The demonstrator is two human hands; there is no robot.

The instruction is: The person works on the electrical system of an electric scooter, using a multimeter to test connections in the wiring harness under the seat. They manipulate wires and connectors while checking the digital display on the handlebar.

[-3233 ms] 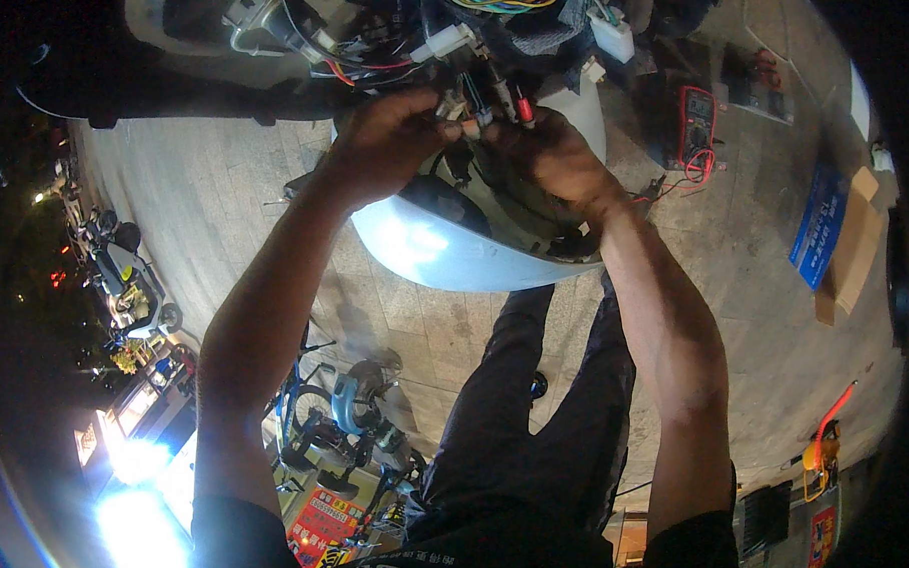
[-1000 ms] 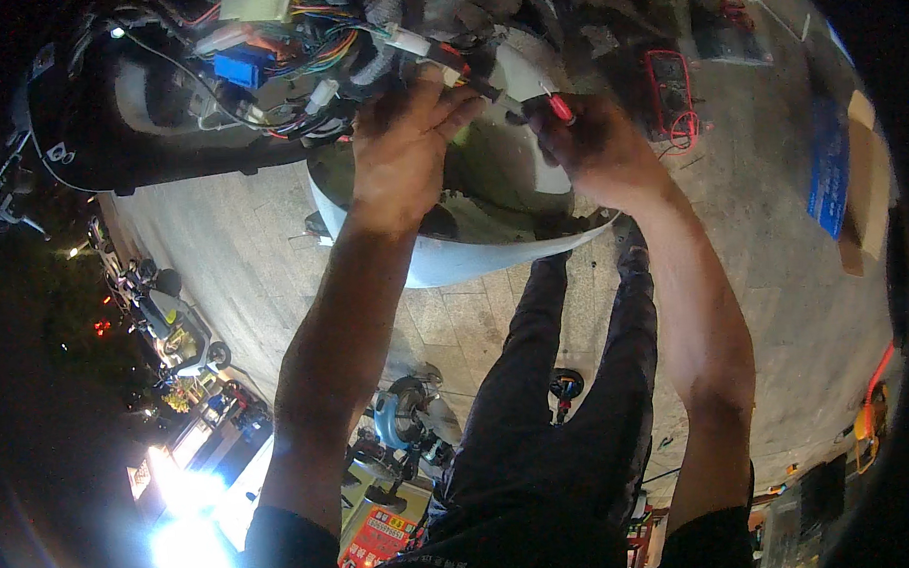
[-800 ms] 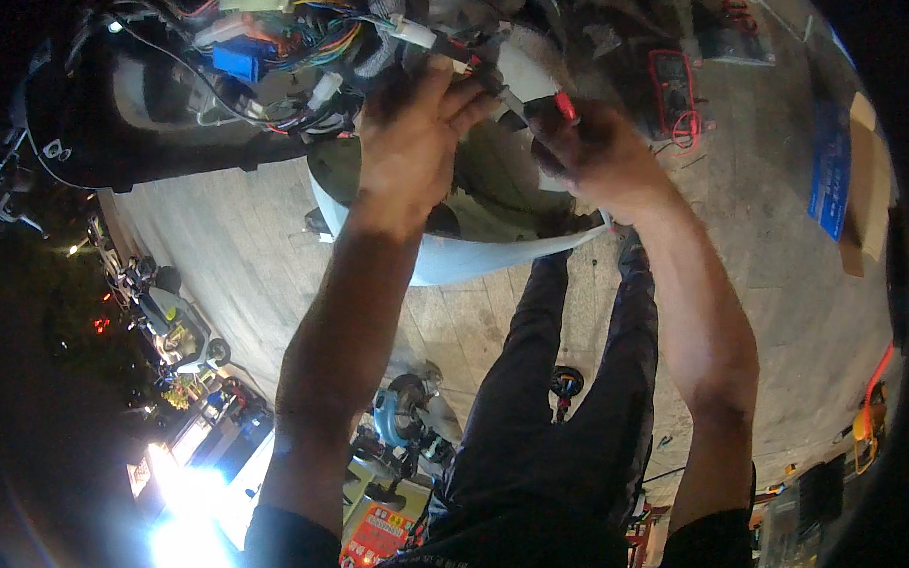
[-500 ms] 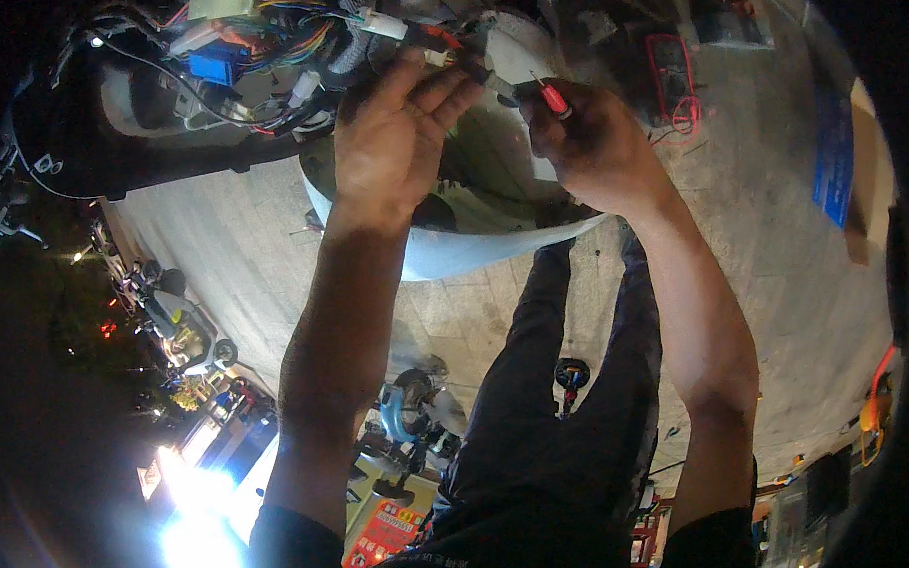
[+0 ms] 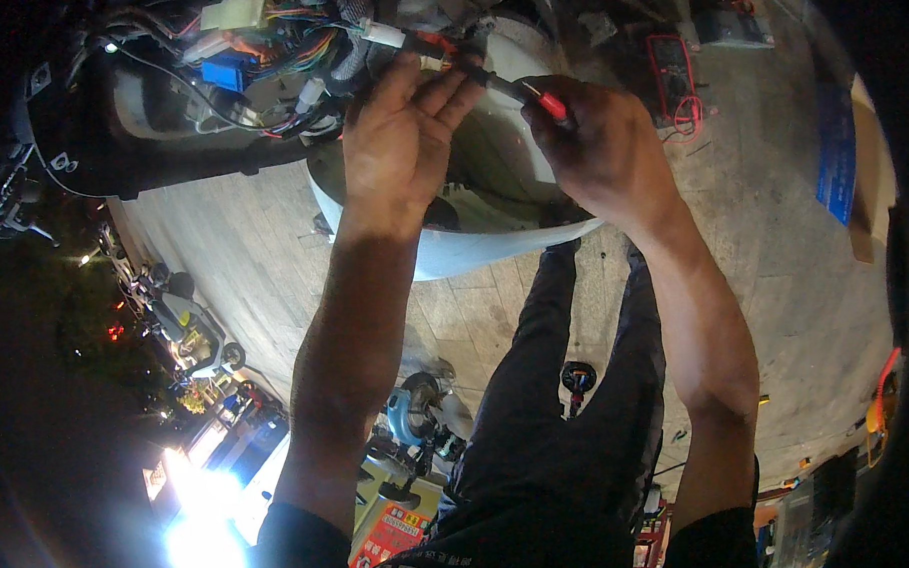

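Observation:
My left hand (image 5: pixel 394 141) is raised at the wiring, palm toward me, its fingers closed round a dark strip or cable (image 5: pixel 503 85). That dark piece runs across to my right hand (image 5: pixel 610 148), whose curled fingers hold its other end; whether it is tape or cable I cannot make out. Also in my right hand is a red test probe (image 5: pixel 551 104), its bare metal tip pointing up and left. Just above my left fingers lie a white connector (image 5: pixel 382 33) and red-orange wires (image 5: pixel 436 41). My right fingertips are partly hidden.
Bundled coloured wires with a blue connector (image 5: pixel 224 76) fill the black vehicle body (image 5: pixel 170 164) at upper left. A pale curved panel (image 5: pixel 474 255) lies below my hands. On the floor are a red-cased multimeter (image 5: pixel 671 64) and a blue-and-brown box (image 5: pixel 851 170). Parked scooters (image 5: pixel 191 323) stand left.
My right hand has shifted slightly right, and more of the dark strip shows between my hands. The red probe has tilted a little. My left hand keeps its grip.

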